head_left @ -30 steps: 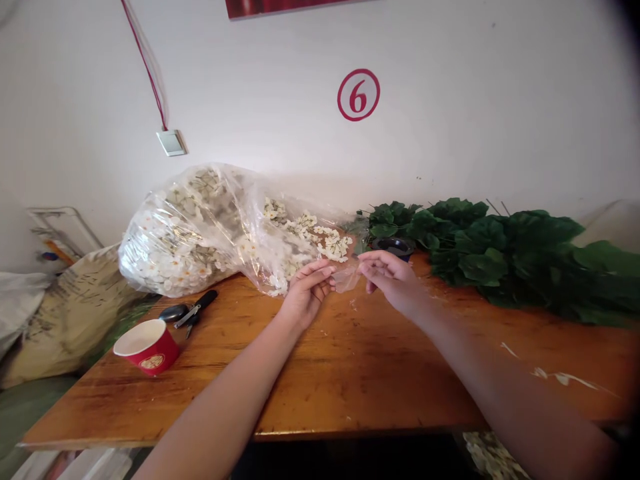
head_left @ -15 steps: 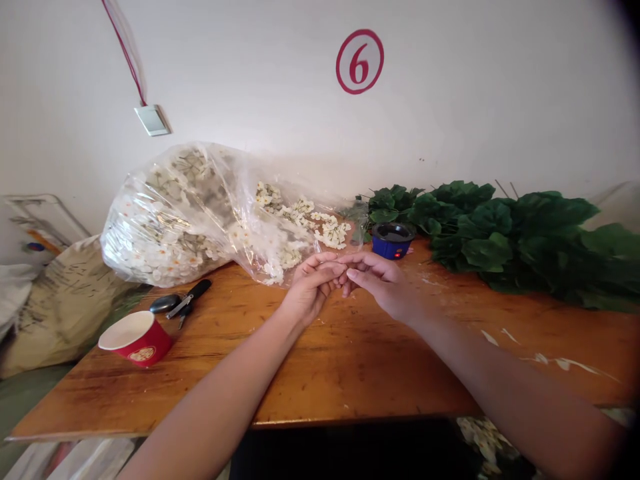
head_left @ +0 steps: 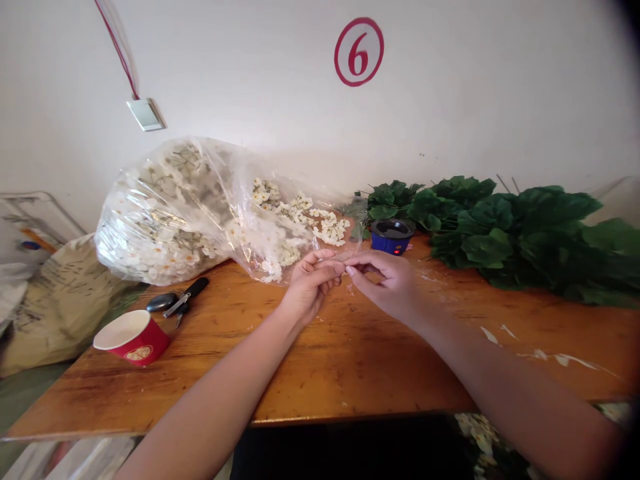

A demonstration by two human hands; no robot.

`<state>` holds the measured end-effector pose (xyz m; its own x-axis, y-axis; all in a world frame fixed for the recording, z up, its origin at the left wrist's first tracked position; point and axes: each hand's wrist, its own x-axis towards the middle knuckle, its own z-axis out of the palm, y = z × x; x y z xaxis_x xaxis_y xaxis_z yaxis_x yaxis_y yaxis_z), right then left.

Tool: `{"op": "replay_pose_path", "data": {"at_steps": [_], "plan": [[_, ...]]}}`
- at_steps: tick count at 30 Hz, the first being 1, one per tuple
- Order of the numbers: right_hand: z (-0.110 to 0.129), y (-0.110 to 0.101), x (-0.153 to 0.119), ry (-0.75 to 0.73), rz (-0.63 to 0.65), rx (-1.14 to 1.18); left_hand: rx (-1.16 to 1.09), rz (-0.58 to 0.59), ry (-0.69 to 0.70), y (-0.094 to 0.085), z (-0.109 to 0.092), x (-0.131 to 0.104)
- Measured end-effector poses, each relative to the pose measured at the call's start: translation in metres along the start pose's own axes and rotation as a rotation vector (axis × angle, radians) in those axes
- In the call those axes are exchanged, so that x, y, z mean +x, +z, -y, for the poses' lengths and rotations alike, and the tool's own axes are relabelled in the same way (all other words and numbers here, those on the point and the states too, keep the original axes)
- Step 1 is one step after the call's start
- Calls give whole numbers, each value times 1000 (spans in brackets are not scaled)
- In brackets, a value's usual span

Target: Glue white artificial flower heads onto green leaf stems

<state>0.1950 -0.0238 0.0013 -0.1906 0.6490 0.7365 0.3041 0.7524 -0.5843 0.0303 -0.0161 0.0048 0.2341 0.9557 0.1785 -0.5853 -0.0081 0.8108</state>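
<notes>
My left hand (head_left: 311, 285) and my right hand (head_left: 383, 277) meet fingertip to fingertip above the middle of the wooden table (head_left: 320, 373). Both are closed in a pinch, and whatever lies between the fingers is too small to make out. Just behind them, loose white artificial flowers (head_left: 330, 229) spill from the mouth of a clear plastic bag (head_left: 200, 200). Beyond my right hand stands a small blue pot (head_left: 393, 237) with a dark top and a red light.
Green artificial leaves (head_left: 500, 233) are heaped at the back right. On the left stand a red paper cup (head_left: 137, 337), a dark rounded object (head_left: 161, 302) and keys (head_left: 183, 310). White scraps (head_left: 560, 359) lie at the right. The wall (head_left: 250, 80) rises behind.
The fingers of my right hand have shifted slightly and its lower fingers are now more tucked in. My left hand keeps nearly the same pose; the view has tilted a little.
</notes>
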Motion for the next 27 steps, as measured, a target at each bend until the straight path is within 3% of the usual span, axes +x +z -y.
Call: {"op": "replay_pose_path", "data": {"at_steps": [6,13,16,19,24,27], "plan": [[-4,-7,4,-223,19,-213,48,-40,-10,-2,2,2],[-5,-10,5,-218,31,-304,28,-77,-52,-5,4,5],[-5,-10,5,-159,-14,-257,4,-104,-69,-5,2,6],[-6,-12,7,-1,-87,-114,-6,-113,-72,-5,0,6],[-11,-24,16,153,-309,223,-23,-141,-52,-9,1,9],[-13,-27,19,214,-273,305,-48,-122,-43,-9,1,10]]}}
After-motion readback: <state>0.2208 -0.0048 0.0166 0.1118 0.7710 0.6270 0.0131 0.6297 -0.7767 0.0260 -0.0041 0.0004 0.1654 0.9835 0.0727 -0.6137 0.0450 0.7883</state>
